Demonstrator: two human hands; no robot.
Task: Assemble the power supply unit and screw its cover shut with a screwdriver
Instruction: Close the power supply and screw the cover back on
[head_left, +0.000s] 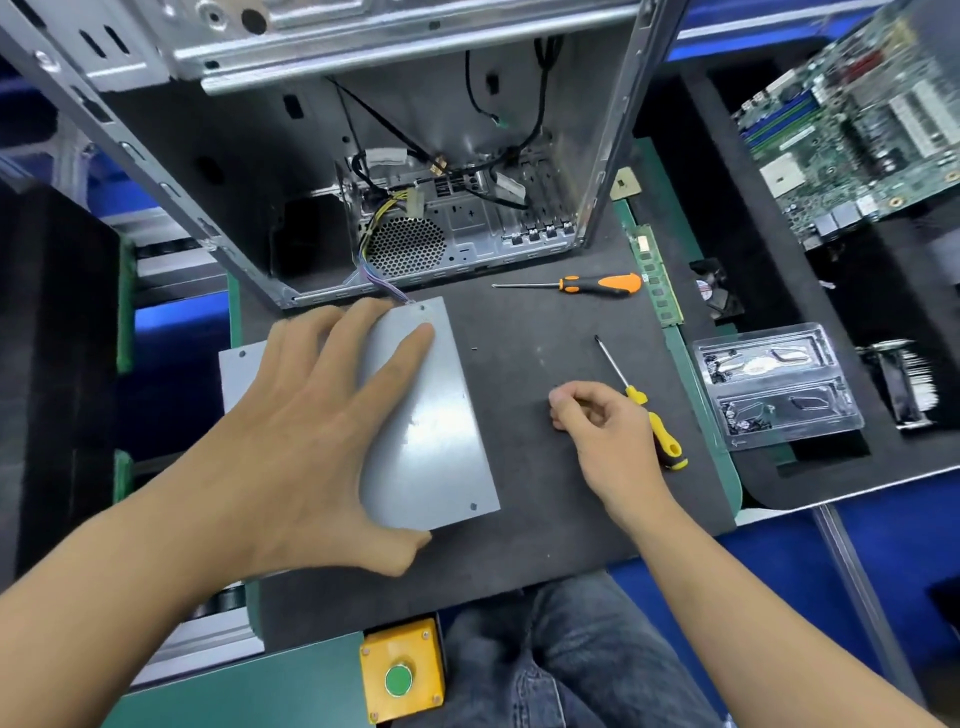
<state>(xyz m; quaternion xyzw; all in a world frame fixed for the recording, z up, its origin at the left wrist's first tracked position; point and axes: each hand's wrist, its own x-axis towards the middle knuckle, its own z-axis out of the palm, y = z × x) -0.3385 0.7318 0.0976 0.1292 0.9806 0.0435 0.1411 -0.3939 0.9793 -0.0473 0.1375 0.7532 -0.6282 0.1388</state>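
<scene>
Left hand (317, 415) lies flat with fingers spread on the grey PSU cover (431, 415), pressing it down on the black mat (545, 322). The cover sits just in front of the open PC case (311, 156), wire bundle (382, 288) running from its far edge into the case. One loose screw (474, 348) lies on the mat just right of the cover. Right hand (597, 421) is curled, fingertips pinched together at the mat; probably picking up a screw, though none is visible in the pinch. Yellow-handled screwdriver (655, 421) lies touching that hand, not gripped. Orange-handled screwdriver (597, 284) lies further back.

Step, as I read it: fetching screws for the cover. Next: seat a screw in a corner hole, then take the yellow driver.
</scene>
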